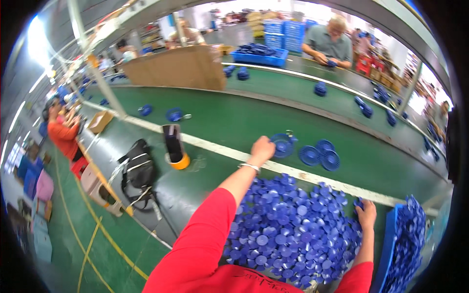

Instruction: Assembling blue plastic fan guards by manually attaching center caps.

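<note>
My left hand (264,149) reaches over the white strip to the green conveyor belt, fingers closed at the edge of a round blue fan guard (281,145) with a small metal-looking bit at its top. Three more round blue guards (320,154) lie touching just right of it. A big heap of small blue round caps (293,224) spreads between my forearms. Beside the heap's right edge, my right hand (366,214) pinches a small blue piece (359,202), partly covered by the fingers.
A blue crate (391,229) piled with blue parts stands at my right. Left lie a black bag (140,166), a phone (172,141) upright in a yellow tape roll (178,162). Across the belt, a person (330,41) handles a blue part; an orange-clad person (63,134) sits far left.
</note>
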Demonstrator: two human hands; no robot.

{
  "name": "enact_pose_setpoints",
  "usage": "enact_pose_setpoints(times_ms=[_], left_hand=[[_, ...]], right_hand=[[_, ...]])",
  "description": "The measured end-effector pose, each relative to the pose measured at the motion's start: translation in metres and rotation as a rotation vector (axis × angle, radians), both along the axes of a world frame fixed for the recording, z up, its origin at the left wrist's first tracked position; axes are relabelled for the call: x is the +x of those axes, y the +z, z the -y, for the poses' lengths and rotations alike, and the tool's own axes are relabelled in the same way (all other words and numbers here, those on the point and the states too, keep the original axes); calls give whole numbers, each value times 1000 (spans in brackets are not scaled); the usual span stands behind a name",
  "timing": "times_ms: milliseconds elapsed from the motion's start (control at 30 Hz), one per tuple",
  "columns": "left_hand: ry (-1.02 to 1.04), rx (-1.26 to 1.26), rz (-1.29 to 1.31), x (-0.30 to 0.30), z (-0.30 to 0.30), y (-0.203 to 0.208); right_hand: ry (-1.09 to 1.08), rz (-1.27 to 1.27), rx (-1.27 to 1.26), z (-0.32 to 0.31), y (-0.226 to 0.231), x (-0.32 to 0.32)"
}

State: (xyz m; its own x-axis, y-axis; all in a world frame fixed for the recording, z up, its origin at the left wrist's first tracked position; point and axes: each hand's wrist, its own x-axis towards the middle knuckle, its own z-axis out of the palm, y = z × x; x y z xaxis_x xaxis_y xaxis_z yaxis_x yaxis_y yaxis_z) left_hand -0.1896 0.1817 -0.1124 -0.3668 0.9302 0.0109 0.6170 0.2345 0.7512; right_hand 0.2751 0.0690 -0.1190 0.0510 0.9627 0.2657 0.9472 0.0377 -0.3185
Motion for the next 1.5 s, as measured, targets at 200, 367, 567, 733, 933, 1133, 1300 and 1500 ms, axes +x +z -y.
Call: enact_pose_setpoints(times_ms=[200,367,567,733,933,1133,1300,1500], left_hand=[[33,303,714,26,52,24],[-272,122,940,56,132,35],[-415,-131,1452,95,211,76],[-390,-88,1379,94,251,66],[-505,-73,1318,105,256,75],[-501,-109,1340,105,264,80],[-477,-8,1134,102,267,79],[-471,225,527,90,264,79]], right_hand=[[-105,-80,90,-1,22,-7],[213,-330,361,50,89,-112],[616,-52,525,119,144,-192],[697,-1,418,133,124,-210],[677,-132,382,145,120,-186],[699,-103,319,149,119,-189],[676,-109,445,141,114,-206],[483,-115,521,149,120,-218]])
